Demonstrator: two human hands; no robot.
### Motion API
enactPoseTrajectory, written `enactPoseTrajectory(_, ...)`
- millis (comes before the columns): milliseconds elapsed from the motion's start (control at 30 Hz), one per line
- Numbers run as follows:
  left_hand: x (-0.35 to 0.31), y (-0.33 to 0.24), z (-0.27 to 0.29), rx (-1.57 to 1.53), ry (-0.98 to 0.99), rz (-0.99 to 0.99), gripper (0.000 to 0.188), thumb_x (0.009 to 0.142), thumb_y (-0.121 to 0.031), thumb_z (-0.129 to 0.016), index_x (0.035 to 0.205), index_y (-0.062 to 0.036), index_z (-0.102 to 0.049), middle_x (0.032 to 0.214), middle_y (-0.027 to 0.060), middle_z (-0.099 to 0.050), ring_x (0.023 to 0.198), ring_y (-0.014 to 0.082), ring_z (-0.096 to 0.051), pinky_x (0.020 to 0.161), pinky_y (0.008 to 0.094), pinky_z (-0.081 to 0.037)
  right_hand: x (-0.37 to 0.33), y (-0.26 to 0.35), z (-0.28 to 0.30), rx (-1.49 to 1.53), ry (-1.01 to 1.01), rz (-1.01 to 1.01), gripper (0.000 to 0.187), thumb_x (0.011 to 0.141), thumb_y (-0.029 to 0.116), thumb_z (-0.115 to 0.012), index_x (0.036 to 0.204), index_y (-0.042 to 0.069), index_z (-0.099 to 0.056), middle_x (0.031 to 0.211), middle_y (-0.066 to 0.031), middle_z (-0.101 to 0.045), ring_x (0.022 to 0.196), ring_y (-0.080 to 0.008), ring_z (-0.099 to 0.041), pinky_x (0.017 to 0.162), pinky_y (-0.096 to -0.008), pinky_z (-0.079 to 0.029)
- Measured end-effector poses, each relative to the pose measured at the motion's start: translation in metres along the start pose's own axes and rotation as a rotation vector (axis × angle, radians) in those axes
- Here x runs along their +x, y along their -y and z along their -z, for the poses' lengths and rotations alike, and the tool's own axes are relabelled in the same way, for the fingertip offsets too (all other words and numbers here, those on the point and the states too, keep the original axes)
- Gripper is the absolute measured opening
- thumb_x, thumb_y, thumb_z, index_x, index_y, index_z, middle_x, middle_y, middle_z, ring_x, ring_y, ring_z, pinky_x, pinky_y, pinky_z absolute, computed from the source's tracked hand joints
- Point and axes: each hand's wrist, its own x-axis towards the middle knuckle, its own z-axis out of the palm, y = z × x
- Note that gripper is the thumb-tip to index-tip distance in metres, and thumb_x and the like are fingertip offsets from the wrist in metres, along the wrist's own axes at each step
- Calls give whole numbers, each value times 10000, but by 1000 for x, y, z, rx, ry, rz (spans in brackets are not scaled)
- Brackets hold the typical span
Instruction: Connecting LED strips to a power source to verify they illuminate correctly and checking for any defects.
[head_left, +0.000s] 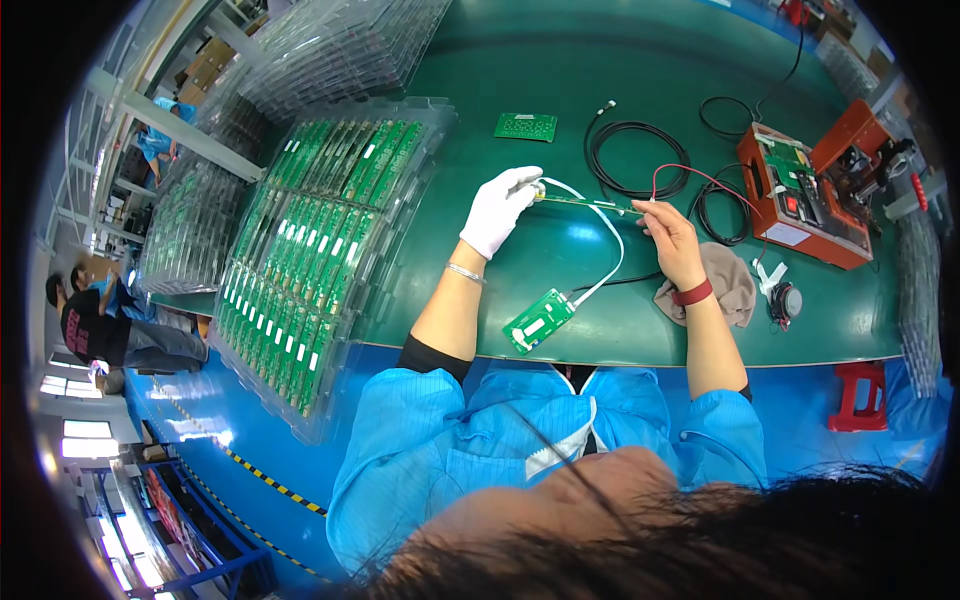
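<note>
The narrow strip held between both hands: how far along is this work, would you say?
Done: I cannot tell; no finished pile is marked out. In hand: the gloved left hand and bare right hand hold a thin strip board over the green bench, beside the orange test box. A wired green board lies near. Left: probably plenty, since the clear trays hold many boards.

Your bench (640, 60) dark green; left hand (497, 210) white-gloved; boards (310, 240) green, white-labelled; tester box (805, 195) orange-red; your sleeves (400, 440) blue.

Clear plastic trays (300, 250) of green boards stand stacked left of centre; a white label (787, 234) marks the orange box at right.
</note>
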Motion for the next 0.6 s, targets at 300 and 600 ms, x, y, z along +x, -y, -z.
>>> enactPoseTrajectory(300, 2, -2, -1, 49, -7, -19, 290, 890, -9, -568, 1173, 29, -623, 1047, 116, -682, 928, 180, -651, 843, 260, -520, 2, -2, 3, -15, 36, -10, 275, 922, 19, -518, 1152, 14, -667, 1132, -77, -613, 881, -161, -610, 768, -243, -497)
enactPoseTrajectory(600, 0, -3, 0, 53, -3, -13, 309, 912, -40, -563, 1210, 29, -608, 1062, 129, -674, 954, 185, -647, 857, 266, -519, 1, -1, 3, -6, 39, -32, 284, 914, 8, -524, 1158, 16, -669, 1128, -77, -618, 869, -157, -604, 762, -238, -494)
